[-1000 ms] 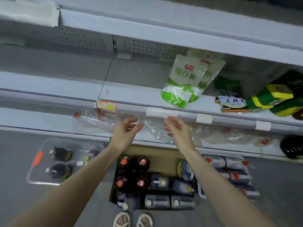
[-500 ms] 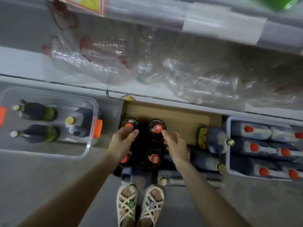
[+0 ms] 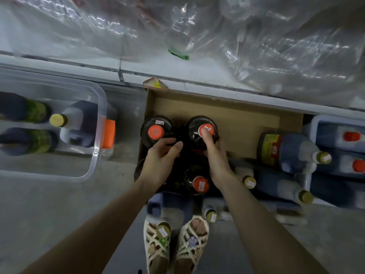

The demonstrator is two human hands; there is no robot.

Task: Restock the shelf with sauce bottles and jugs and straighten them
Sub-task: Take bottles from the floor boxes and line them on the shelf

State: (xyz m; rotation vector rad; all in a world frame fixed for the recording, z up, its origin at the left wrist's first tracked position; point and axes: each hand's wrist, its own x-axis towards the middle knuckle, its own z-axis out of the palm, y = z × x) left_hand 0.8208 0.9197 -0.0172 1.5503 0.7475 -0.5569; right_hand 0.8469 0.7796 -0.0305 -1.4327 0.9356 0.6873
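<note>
An open cardboard box [image 3: 237, 123] sits on the floor below the shelf and holds dark sauce bottles with orange caps. My left hand [image 3: 161, 157] curls its fingers round the near side of the rear left bottle [image 3: 155, 132], just under its cap. My right hand [image 3: 216, 157] grips the rear right bottle [image 3: 197, 123], thumb pressed on its cap and fingers round its right side. A third capped bottle [image 3: 201, 183] stands between my wrists.
A clear plastic bin [image 3: 96, 151] with bottles stands at the left. Large jugs [image 3: 292, 153] lie at the right beside a blue crate [image 3: 316, 123] of more. Crumpled clear plastic wrap [image 3: 276, 46] covers the bottom shelf [image 3: 177, 72]. My sandalled feet [image 3: 195, 244] stand against the box.
The view dropped from the shelf to the floor box. Both hands came down from the shelf edge onto the two rear bottles and closed round them.
</note>
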